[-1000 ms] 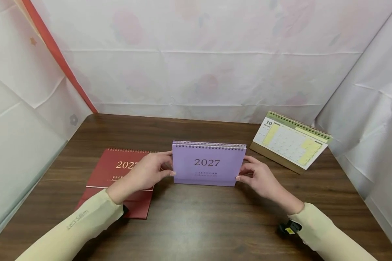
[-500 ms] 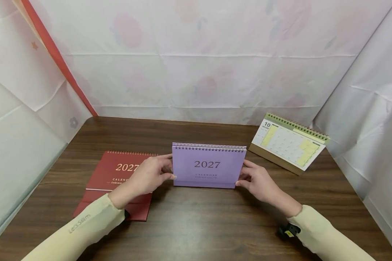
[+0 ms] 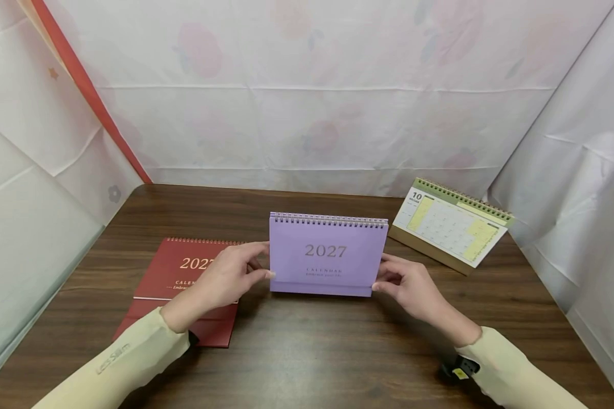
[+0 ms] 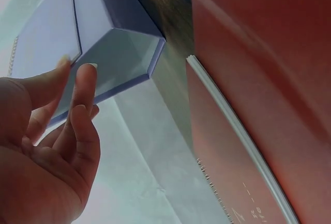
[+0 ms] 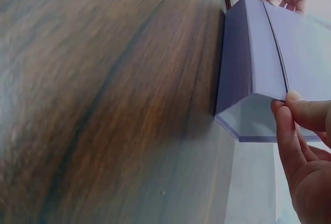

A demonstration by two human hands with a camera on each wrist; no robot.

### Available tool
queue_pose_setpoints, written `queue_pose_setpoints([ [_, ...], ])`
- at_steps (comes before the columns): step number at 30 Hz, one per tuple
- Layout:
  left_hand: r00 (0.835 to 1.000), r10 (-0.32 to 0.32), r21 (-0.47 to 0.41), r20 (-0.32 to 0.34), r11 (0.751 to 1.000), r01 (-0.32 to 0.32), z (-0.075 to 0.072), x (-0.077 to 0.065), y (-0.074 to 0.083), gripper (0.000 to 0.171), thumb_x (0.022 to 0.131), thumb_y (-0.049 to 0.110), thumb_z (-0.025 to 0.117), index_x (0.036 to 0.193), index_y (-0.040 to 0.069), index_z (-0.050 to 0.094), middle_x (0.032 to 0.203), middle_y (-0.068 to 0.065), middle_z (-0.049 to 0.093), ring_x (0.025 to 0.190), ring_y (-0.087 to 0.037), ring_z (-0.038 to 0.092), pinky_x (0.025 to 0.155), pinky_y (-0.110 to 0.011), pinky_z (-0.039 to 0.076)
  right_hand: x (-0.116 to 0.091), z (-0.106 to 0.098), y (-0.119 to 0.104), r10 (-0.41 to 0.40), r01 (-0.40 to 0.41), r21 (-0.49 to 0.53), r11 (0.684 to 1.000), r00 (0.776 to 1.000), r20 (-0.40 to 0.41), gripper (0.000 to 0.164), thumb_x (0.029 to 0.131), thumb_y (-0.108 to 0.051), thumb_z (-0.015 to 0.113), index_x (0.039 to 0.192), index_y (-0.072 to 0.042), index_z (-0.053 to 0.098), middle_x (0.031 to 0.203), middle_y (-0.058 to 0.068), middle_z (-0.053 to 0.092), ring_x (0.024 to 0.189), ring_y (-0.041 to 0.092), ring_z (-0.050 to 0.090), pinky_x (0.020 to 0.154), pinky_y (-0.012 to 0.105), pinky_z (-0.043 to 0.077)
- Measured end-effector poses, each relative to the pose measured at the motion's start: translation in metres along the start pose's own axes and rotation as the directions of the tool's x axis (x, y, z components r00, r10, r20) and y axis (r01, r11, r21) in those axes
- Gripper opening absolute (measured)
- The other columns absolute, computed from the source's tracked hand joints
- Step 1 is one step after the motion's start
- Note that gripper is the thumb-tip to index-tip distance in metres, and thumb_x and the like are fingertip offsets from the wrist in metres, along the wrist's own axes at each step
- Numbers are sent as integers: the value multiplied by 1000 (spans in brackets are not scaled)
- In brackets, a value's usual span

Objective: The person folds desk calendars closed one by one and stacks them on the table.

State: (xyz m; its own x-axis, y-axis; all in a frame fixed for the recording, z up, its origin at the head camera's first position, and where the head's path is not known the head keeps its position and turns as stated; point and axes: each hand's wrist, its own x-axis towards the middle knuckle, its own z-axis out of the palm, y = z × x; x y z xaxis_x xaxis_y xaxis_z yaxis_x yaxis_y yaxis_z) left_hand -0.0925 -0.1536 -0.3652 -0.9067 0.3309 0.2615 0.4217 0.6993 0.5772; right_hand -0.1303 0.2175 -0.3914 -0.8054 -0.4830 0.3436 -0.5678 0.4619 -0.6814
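A purple 2027 desk calendar [image 3: 324, 250] stands propped as a tent mid-table, its cover facing me and its twin-wire binding along the top. My left hand [image 3: 232, 275] holds its left side low down, thumb on the front. At the opposite side my right hand [image 3: 411, 287] pinches the lower part between thumb and fingers. The right wrist view shows the right thumb [image 5: 307, 113] at the lower edge of the purple cover, above the hollow end of the stand. In the left wrist view, the left thumb [image 4: 49, 81] meets the same edge at the other end.
A red 2027 calendar [image 3: 210, 329] lies flat on the brown wooden table [image 3: 307, 352], partly under my left forearm. At the back right stands a green and yellow calendar [image 3: 450, 224] turned to October. White printed cloth [image 3: 327, 113] hangs behind and at both sides.
The purple calendar's top edge has risen in the head view and its cover looks slightly larger. Both hands keep their hold on its sides, the right shifting slightly rightward.
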Motion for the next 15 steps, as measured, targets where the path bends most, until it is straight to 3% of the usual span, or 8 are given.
queue_pose_setpoints([
  [3, 1000, -11, 8, -6, 1000, 11, -1, -1, 1, 40, 86, 17, 80, 122, 14, 63, 88, 5, 72, 71, -3, 65, 60, -29, 50, 0, 0, -2, 9, -8, 42, 999, 1000, -8, 24, 78, 3, 82, 100, -6, 76, 129, 21, 62, 78, 12, 71, 70, 27, 57],
  [4, 1000, -12, 9, -10, 1000, 12, -1, -2, 1, 41, 86, 17, 81, 123, 14, 62, 87, 5, 72, 70, -3, 65, 60, -29, 50, 0, 0, -2, 14, -13, 52, 999, 1000, -11, 27, 78, 3, 81, 103, -4, 75, 126, 21, 64, 78, 12, 71, 69, 27, 58],
  [10, 998, 29, 16, -53, 999, -28, -2, -2, 1, 55, 85, 16, 81, 132, 15, 52, 109, -6, 71, 70, -2, 64, 59, -28, 50, 0, -2, -7, 73, -72, 54, 996, 997, -25, 45, 81, 2, 80, 123, -1, 65, 108, 14, 72, 77, 11, 71, 67, 27, 57],
  [15, 997, 40, 37, -59, 999, -38, 1, -2, -1, 60, 85, 17, 82, 134, 12, 48, 107, -10, 72, 71, -5, 63, 57, -27, 49, 0, -2, -9, 103, -103, 54, 993, 995, -11, 63, 82, 4, 78, 139, 0, 52, 113, 18, 71, 80, 12, 71, 70, 27, 57],
])
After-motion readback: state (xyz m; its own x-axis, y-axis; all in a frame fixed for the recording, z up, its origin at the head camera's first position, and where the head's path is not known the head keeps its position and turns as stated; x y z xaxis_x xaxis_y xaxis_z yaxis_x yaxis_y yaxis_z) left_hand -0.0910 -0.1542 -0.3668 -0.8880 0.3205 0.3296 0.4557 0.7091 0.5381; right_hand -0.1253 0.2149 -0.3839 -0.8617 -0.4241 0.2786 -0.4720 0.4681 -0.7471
